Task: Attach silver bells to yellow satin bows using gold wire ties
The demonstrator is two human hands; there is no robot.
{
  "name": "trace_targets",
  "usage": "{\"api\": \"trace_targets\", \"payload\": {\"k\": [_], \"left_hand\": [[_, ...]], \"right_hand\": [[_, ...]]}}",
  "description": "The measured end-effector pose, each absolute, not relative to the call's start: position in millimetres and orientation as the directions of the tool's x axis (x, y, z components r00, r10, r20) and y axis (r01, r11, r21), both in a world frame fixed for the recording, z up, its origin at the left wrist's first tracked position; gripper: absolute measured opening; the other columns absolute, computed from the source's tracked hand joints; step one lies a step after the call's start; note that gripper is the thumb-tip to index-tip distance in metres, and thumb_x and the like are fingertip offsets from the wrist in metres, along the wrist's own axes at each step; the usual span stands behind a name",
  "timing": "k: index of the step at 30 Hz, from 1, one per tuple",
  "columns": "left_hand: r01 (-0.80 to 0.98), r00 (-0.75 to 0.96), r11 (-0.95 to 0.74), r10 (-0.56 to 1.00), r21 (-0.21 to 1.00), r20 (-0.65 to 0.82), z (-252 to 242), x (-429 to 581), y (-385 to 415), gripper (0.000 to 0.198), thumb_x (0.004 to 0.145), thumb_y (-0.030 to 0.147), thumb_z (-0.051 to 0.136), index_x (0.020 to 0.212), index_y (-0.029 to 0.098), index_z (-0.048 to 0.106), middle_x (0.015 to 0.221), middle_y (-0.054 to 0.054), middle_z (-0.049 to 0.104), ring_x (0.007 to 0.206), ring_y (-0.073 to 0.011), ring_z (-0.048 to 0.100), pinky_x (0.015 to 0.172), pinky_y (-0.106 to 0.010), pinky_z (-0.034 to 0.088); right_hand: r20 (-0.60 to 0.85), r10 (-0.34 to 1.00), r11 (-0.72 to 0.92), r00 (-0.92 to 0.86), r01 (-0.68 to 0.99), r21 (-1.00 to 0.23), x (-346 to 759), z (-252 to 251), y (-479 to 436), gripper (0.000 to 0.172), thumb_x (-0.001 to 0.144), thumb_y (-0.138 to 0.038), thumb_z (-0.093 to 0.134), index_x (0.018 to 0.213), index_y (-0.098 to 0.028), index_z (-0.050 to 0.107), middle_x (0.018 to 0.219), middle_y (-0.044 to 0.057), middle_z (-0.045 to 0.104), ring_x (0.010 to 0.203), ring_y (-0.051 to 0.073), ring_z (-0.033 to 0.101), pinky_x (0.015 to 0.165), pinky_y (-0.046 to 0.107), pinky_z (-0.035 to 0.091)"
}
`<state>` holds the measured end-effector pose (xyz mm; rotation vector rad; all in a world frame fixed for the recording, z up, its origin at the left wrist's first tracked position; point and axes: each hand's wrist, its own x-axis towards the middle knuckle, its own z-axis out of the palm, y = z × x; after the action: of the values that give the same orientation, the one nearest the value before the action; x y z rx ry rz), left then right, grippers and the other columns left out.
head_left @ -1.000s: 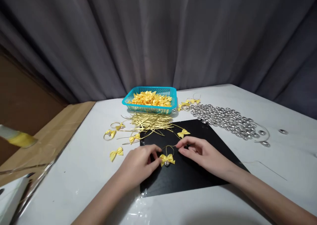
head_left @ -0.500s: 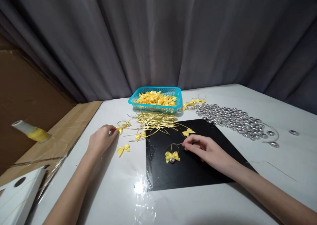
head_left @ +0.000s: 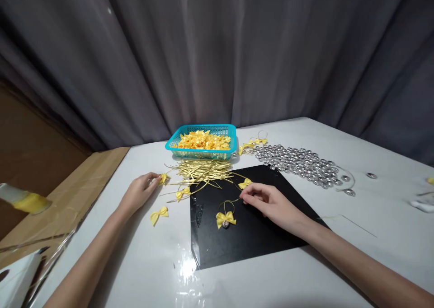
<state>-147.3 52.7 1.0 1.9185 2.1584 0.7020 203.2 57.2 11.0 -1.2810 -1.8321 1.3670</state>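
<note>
Here's the right hand (head_left: 269, 203), out over the flat black rectangular sheet (head_left: 237, 249), grip narrow, thumb and forefinger pinching the tail of a thin gold looped cord (head_left: 232, 201). Just below the loop lies a shiny yellow ribbon bow (head_left: 221, 218), a round silver bead (head_left: 225, 225) at its middle. Across to the left hand (head_left: 138, 192): fingertips close together at a second yellow bow (head_left: 164, 179) on the white counter (head_left: 159, 263); whether that grip pinches it, I cannot tell. Beyond, thin gold strips (head_left: 203, 170) lie heaped before a turquoise plastic mesh basket (head_left: 200, 155).
</note>
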Motion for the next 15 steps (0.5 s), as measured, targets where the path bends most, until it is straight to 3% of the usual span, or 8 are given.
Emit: {"api": "trace_targets", "payload": {"k": [4, 8, 13, 15], "left_hand": [[0.848, -0.215, 0.09, 0.96, 0.522, 0.182, -6.2, -153.3, 53.2, 0.037, 0.08, 0.046, 0.049, 0.092, 0.017, 0.069, 0.101, -0.012, 0.074, 0.092, -0.028, 0.066, 0.08, -0.031, 0.047], [0.808, -0.287, 0.146, 0.944, 0.571, 0.165, -6.6, -156.4, 55.8, 0.045, 0.073, 0.052, 0.055, 0.088, 0.013, 0.073, 0.092, -0.013, 0.076, 0.086, -0.0315, 0.069, 0.073, -0.033, 0.052], [0.762, -0.362, 0.187, 0.917, 0.62, 0.167, 5.4, -146.9, 53.8, 0.037, 0.059, 0.052, 0.065, 0.071, 0.019, 0.076, 0.083, -0.01, 0.077, 0.089, -0.0389, 0.068, 0.077, -0.043, 0.054], [0.742, -0.407, 0.205, 0.894, 0.638, 0.187, 11.0, -143.9, 51.7, 0.035, 0.06, 0.052, 0.064, 0.07, 0.021, 0.075, 0.084, -0.009, 0.077, 0.092, -0.0421, 0.067, 0.081, -0.05, 0.053]], "right_hand": [[-0.086, 0.902, 0.066, -0.424, 0.332, -0.941, 204.9, 10.0, 59.7, 0.024, 0.081, -0.037, 0.055, 0.079, -0.014, 0.058, 0.071, 0.002, 0.056, 0.054, 0.009, 0.04, 0.045, 0.021, 0.027], [-0.024, 0.913, 0.098, -0.408, 0.277, -0.956, 206.5, 2.3, 64.2, 0.016, 0.081, -0.029, 0.056, 0.077, -0.014, 0.06, 0.069, 0.001, 0.057, 0.053, 0.008, 0.039, 0.048, 0.022, 0.026], [0.03, 0.933, 0.127, -0.36, 0.247, -0.961, 204.8, -3.2, 66.6, 0.01, 0.08, -0.019, 0.056, 0.073, -0.013, 0.061, 0.06, -0.002, 0.053, 0.046, 0.006, 0.032, 0.044, 0.02, 0.022], [0.055, 0.937, 0.145, -0.344, 0.241, -0.96, 205.0, 0.5, 66.0, 0.009, 0.079, -0.016, 0.057, 0.072, -0.013, 0.062, 0.056, -0.003, 0.05, 0.044, 0.005, 0.03, 0.042, 0.02, 0.02]]}}
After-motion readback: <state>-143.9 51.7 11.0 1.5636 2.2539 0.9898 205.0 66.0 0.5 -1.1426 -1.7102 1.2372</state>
